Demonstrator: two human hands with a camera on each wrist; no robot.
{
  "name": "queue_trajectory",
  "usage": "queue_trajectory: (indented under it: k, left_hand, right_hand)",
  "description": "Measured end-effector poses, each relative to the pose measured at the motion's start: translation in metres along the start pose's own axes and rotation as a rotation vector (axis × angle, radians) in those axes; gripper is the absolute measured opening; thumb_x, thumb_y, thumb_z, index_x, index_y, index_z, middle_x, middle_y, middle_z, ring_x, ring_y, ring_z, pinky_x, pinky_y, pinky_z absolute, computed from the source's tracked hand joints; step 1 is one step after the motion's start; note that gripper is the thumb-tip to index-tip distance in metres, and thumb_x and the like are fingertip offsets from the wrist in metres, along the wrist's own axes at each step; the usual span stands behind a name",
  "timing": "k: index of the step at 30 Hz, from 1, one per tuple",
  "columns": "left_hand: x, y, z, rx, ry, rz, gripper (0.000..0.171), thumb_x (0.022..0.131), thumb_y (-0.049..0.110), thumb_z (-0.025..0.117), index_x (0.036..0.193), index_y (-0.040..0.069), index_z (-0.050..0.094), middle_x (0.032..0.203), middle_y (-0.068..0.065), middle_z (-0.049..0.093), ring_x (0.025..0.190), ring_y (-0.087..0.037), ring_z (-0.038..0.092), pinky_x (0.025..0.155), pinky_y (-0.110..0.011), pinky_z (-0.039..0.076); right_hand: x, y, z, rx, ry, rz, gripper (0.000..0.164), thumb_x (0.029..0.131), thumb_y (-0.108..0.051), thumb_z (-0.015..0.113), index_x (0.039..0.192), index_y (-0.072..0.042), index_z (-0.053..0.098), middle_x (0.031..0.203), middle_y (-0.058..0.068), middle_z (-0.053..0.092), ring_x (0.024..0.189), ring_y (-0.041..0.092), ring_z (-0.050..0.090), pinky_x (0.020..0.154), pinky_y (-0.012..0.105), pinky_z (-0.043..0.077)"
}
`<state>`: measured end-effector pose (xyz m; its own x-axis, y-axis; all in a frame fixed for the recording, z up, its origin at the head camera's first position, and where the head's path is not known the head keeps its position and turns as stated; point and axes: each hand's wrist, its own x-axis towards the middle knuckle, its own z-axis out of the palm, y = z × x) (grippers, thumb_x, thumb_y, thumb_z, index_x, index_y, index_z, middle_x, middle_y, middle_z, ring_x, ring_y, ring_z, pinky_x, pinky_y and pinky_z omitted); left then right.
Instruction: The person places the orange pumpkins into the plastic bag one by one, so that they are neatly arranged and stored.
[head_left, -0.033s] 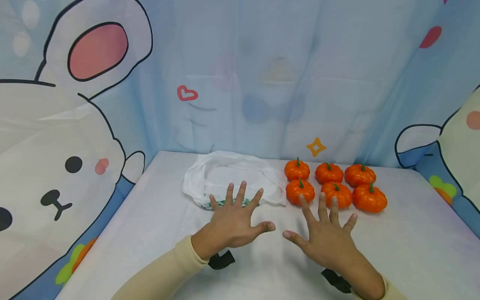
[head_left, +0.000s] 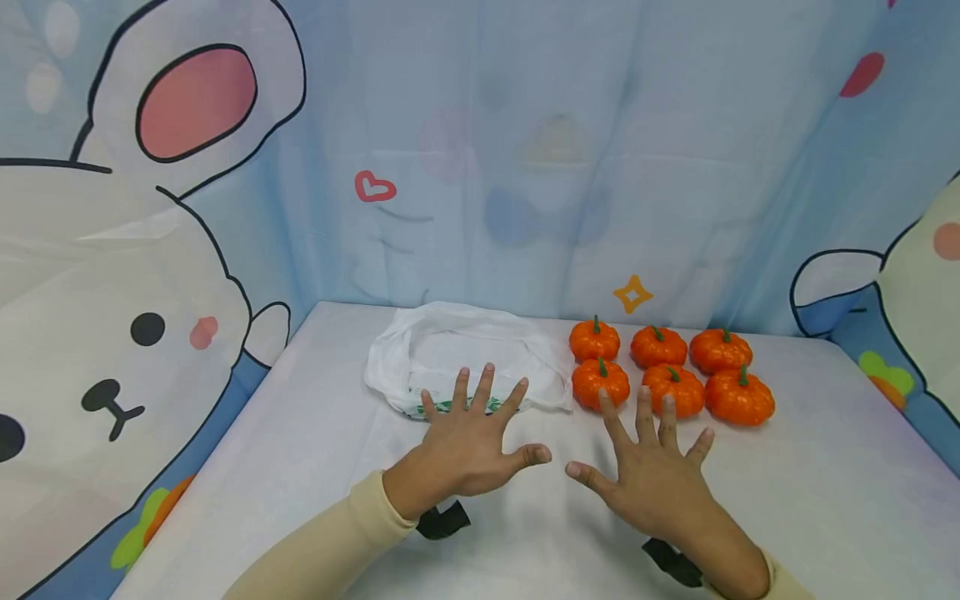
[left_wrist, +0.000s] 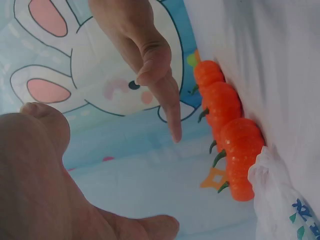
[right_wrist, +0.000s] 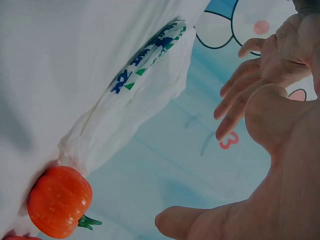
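Note:
Both hands are held out over the white table with fingers spread, and neither holds anything. My left hand is in front of a white plastic bag, its fingertips overlapping the bag's green-printed near edge in the head view. To the right of the bag, several small orange pumpkins with green stems sit in two rows. My right hand is in front of them, its fingertips overlapping the near row. The wrist views show both hands raised above the tabletop, with the pumpkins and the printed bag beyond.
A white cloth covers the table. Behind it hangs a light blue curtain with cartoon prints, continuing along the left and right sides. Black pieces show beside the wrists.

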<state>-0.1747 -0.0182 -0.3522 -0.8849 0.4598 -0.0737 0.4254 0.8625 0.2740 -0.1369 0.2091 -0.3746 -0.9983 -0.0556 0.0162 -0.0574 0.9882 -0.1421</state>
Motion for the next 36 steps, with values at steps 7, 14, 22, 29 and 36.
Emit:
queue_trajectory:
  k: [7,14,22,29,36]
  left_hand:
    - [0.007,-0.008,-0.004,0.043,0.022,0.045,0.083,0.087,0.081,0.02,0.157,0.039,0.009,0.166,-0.011,0.006,0.152,-0.041,0.006,0.108,-0.08,0.008]
    - [0.043,-0.069,-0.031,-0.25,0.358,-0.005,0.052,0.102,0.051,0.041,0.143,0.021,0.053,0.144,-0.007,0.056,0.119,-0.035,0.061,0.103,-0.056,0.045]
    - [0.088,-0.195,-0.007,-0.827,0.713,-0.132,0.031,0.103,0.022,0.048,0.125,0.007,0.064,0.135,-0.014,0.059,0.132,-0.031,0.049,0.113,-0.049,0.036]
    - [0.095,-0.234,0.025,-1.309,0.546,-0.159,0.035,0.104,0.014,0.045,0.135,0.0,0.054,0.143,-0.011,0.049,0.138,-0.019,0.039,0.122,-0.035,0.024]
    - [0.093,-0.235,0.034,-1.125,0.474,-0.169,0.031,0.102,0.013,0.05,0.13,0.005,0.061,0.139,-0.011,0.054,0.125,-0.02,0.048,0.1,-0.027,0.04]
  right_hand:
    - [0.001,0.004,-0.006,0.016,-0.001,-0.007,0.109,0.08,-0.086,0.037,0.156,-0.008,0.026,0.158,0.037,0.007,0.14,0.065,0.004,0.093,0.087,-0.008]
    - [0.021,0.057,-0.045,0.13,0.138,0.06,0.09,0.093,-0.068,0.044,0.157,-0.007,0.022,0.151,0.036,0.03,0.132,0.063,0.03,0.1,0.081,0.023]
    - [0.052,0.183,-0.041,0.363,0.289,0.388,0.077,0.098,-0.052,0.048,0.153,-0.002,0.029,0.149,0.036,0.033,0.128,0.057,0.036,0.089,0.069,0.046]
    - [0.064,0.252,-0.002,0.626,0.03,0.411,0.1,0.093,-0.061,0.051,0.157,-0.003,0.002,0.154,0.04,0.011,0.132,0.063,0.026,0.094,0.074,0.038]
    - [0.069,0.26,0.012,0.638,-0.106,0.317,0.103,0.093,-0.06,0.054,0.156,-0.006,-0.008,0.15,0.045,0.008,0.133,0.064,0.018,0.1,0.076,0.031]
